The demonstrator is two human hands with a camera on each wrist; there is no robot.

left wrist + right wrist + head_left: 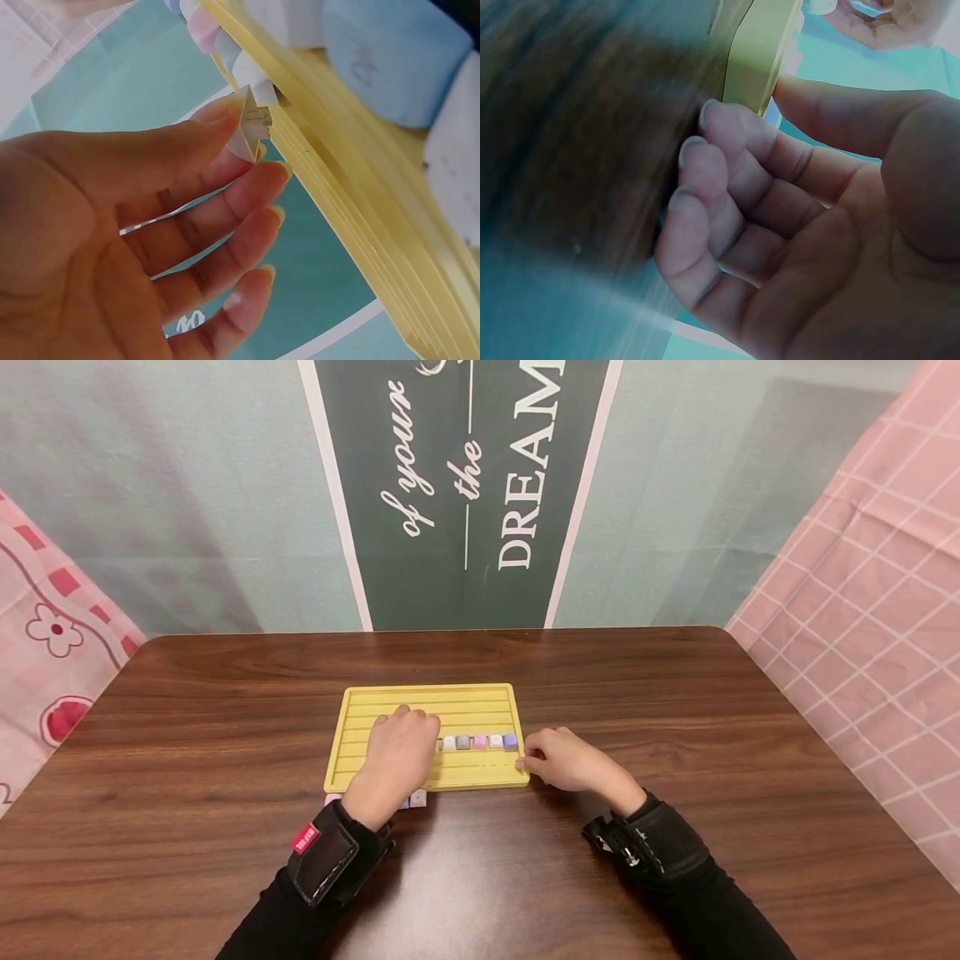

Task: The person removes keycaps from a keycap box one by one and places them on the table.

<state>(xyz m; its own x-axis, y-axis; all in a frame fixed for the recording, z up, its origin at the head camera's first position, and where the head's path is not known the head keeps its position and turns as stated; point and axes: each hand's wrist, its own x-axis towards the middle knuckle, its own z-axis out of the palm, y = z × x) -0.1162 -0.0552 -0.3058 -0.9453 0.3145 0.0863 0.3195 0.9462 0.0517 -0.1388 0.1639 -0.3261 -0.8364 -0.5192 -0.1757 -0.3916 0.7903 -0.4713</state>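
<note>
My left hand [401, 747] is over the middle of a yellow ridged tray [465, 774] on the table. In the left wrist view, its thumb and index finger pinch a small white keycap [246, 133], with the stem side toward the tray. The other fingers are spread and bent. To its right, a row of keycaps [480, 742] in white, grey, pink and purple sits in one groove. My right hand [566, 758] holds the tray's right edge near the front corner, thumb on the rim and fingers curled beside it.
Several loose keycaps [417, 797] lie along the tray's front left edge, partly hidden by my left wrist. The brown wooden table [675, 710] extends around the tray. Cloth hangs behind it, with pink patterned cloth on both sides.
</note>
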